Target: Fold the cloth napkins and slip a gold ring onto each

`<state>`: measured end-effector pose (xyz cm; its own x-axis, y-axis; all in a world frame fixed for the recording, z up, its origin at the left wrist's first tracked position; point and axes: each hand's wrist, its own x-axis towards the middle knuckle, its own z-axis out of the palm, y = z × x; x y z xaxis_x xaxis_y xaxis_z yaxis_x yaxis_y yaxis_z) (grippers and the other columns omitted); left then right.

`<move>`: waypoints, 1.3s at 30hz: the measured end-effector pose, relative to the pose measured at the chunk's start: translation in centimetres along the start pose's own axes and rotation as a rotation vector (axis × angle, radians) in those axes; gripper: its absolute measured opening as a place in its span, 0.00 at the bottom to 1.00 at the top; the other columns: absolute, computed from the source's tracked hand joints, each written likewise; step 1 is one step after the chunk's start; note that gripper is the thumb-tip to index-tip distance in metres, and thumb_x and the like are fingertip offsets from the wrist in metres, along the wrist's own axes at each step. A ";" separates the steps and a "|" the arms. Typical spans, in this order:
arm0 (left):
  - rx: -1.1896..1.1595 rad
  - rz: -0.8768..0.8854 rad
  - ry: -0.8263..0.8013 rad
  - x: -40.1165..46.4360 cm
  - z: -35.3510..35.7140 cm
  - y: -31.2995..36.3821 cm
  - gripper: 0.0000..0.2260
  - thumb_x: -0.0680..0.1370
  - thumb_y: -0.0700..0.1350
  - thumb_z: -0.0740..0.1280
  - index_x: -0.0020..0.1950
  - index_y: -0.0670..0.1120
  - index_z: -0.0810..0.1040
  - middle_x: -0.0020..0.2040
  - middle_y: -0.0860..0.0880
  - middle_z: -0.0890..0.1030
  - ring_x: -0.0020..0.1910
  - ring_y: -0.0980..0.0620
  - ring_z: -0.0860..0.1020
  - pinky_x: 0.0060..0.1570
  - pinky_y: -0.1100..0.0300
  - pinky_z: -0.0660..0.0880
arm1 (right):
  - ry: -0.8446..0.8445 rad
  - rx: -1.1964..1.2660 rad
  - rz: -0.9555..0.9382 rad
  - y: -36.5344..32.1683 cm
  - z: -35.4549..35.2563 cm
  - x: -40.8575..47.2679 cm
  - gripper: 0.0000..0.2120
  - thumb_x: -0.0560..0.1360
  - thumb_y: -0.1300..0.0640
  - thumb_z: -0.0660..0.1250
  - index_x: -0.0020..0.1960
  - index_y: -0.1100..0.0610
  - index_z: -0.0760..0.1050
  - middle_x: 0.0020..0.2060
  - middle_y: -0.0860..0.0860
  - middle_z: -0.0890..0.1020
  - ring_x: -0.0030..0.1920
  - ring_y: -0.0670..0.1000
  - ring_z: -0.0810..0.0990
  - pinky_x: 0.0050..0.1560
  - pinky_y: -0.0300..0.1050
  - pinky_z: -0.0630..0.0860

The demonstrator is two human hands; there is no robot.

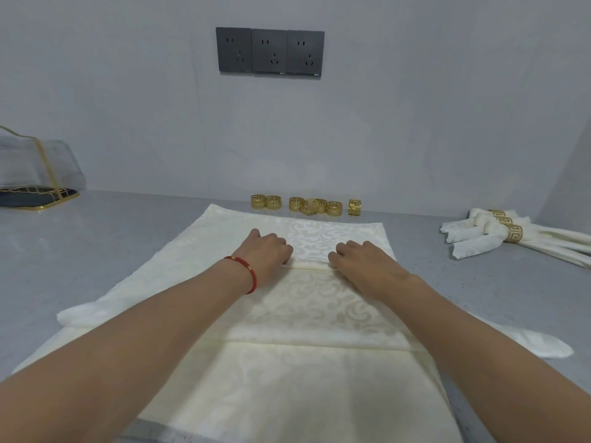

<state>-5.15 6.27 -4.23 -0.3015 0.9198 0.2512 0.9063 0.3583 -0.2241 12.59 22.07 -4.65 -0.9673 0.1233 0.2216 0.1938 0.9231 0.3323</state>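
On the grey counter (96,251), the left hand (267,251) and right hand (361,262) pinch a fold ridge across the cream napkin (307,302), with gold rings (307,206) lined up just beyond it.

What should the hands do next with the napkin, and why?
Probably carry the fold edge forward for another pleat: both hands, left and right, pinch it, and flat napkin remains before the rings.
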 end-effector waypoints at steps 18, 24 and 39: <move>0.077 0.090 0.154 -2.8 0.1 0.2 0.13 0.75 0.32 0.62 0.53 0.48 0.73 0.47 0.51 0.75 0.50 0.48 0.72 0.47 0.55 0.62 | 0.014 0.008 0.006 -0.5 -1.1 -1.9 0.09 0.81 0.63 0.59 0.60 0.55 0.71 0.53 0.51 0.74 0.51 0.54 0.73 0.45 0.46 0.60; -0.228 -0.075 0.122 -3.7 0.5 0.2 0.12 0.78 0.40 0.61 0.55 0.49 0.82 0.51 0.51 0.81 0.54 0.48 0.76 0.48 0.57 0.69 | -0.024 0.375 0.148 0.7 -0.7 -2.4 0.08 0.82 0.59 0.59 0.57 0.53 0.77 0.53 0.50 0.79 0.52 0.52 0.77 0.53 0.51 0.77; 0.083 -0.009 0.111 -5.0 -1.6 1.8 0.14 0.73 0.31 0.62 0.53 0.48 0.72 0.48 0.50 0.77 0.49 0.46 0.74 0.47 0.55 0.58 | 0.017 -0.133 -0.040 -1.7 -1.9 -3.9 0.15 0.80 0.65 0.52 0.64 0.59 0.68 0.57 0.54 0.73 0.55 0.56 0.74 0.48 0.48 0.62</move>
<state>-1.57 2.08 -4.42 -0.2702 0.8949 0.3552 0.8750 0.3822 -0.2972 16.38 19.30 -4.37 -0.9720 0.0802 0.2206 0.1762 0.8704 0.4598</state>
